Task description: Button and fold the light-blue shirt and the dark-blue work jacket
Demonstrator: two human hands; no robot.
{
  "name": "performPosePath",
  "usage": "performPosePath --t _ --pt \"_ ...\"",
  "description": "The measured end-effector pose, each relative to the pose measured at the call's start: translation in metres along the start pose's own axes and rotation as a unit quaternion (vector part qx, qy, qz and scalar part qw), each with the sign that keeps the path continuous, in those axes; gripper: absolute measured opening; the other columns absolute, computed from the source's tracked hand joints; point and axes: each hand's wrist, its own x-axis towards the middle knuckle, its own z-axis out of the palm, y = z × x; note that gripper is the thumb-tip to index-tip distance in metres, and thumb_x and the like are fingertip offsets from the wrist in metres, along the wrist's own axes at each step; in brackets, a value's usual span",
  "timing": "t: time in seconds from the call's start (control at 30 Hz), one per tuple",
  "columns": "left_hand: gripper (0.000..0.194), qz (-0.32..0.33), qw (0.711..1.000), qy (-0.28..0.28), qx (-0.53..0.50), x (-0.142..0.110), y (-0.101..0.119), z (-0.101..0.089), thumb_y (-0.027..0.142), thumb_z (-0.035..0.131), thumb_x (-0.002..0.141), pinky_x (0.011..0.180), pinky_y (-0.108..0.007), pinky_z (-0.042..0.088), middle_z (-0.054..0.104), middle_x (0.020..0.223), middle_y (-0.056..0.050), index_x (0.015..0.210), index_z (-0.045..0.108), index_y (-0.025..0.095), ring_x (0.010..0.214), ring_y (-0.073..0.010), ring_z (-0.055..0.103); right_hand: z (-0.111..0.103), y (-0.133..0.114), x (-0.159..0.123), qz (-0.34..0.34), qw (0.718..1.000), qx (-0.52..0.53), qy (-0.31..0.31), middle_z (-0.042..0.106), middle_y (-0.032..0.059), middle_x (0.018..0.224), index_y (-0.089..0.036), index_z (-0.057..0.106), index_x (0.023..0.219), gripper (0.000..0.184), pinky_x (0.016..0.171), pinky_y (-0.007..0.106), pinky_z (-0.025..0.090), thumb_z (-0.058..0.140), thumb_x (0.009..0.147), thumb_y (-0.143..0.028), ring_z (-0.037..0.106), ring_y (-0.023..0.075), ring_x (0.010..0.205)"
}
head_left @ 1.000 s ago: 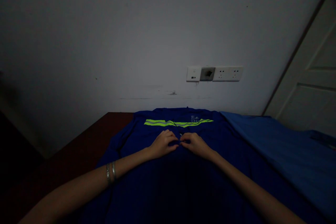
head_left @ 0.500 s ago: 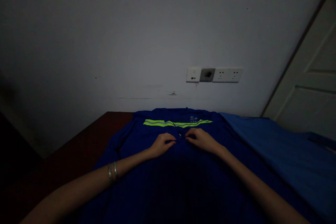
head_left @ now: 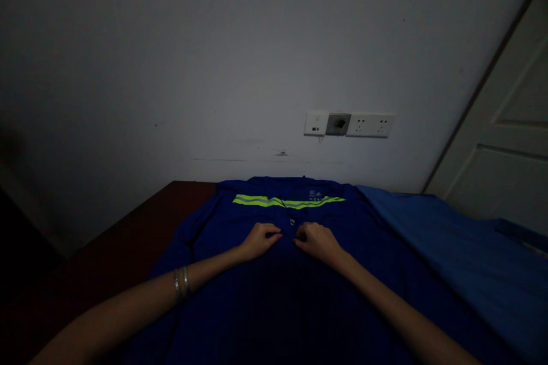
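Across the middle of the dark blue garment (head_left: 291, 265), the left hand (head_left: 259, 240) and right hand (head_left: 319, 242) sit farther apart and slightly nearer than a second ago, leaving the centre front and its small pale patch (head_left: 292, 222) more exposed. Both thumbs and fingers are narrowed; whether either pinches cloth, I cannot tell. The garment's far edge lies close to the wall (head_left: 214, 68); lighter blue cloth (head_left: 428, 239) borders its right, dark red tabletop (head_left: 149, 211) gives room left.

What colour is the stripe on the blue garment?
The stripe is yellow-green with grey along its middle; head view.
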Motion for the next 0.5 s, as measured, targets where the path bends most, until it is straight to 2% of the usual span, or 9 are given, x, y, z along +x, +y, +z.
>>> performPosePath --t 0.13,0.23,0.37,0.5 --pt "0.015 0.005 1.000 0.007 0.010 -0.001 0.003 0.000 0.021 0.058 0.079 0.078 -0.027 0.048 0.071 0.090 -0.005 0.086 0.070 0.015 0.084 -0.0170 0.065 0.001 -0.006 -0.003 0.008 0.999 -0.039 0.015 0.066 0.0078 0.089 -0.020 0.068 0.081 0.031 0.065 0.026 0.043 0.053 0.076 -0.046 0.062 0.0208 0.083" --pt "0.015 0.011 1.000 0.011 0.021 -0.001 0.006 -0.001 0.020 0.057 0.079 0.078 -0.027 0.047 0.071 0.089 -0.005 0.086 0.070 0.015 0.083 -0.0169 0.065 0.001 -0.010 -0.005 0.011 0.998 -0.061 0.016 0.065 0.0088 0.090 -0.019 0.067 0.082 0.032 0.066 0.027 0.044 0.053 0.076 -0.048 0.061 0.0214 0.084" --pt "0.016 0.015 1.000 0.012 0.022 -0.002 0.007 -0.001 0.020 0.056 0.079 0.077 -0.026 0.048 0.071 0.088 -0.005 0.085 0.070 0.015 0.082 -0.0165 0.064 0.002 -0.015 -0.007 0.016 0.997 -0.072 0.024 0.065 0.0101 0.090 -0.018 0.067 0.084 0.033 0.065 0.027 0.044 0.050 0.079 -0.046 0.060 0.0220 0.086" --pt "0.016 0.009 1.000 0.014 0.020 -0.002 0.007 0.000 0.019 0.056 0.079 0.077 -0.027 0.048 0.071 0.088 -0.005 0.085 0.070 0.015 0.082 -0.0163 0.064 0.005 -0.018 -0.008 0.005 0.995 -0.095 0.024 0.065 0.0120 0.090 -0.016 0.068 0.081 0.023 0.063 0.026 0.044 0.049 0.080 -0.030 0.061 0.0226 0.086"
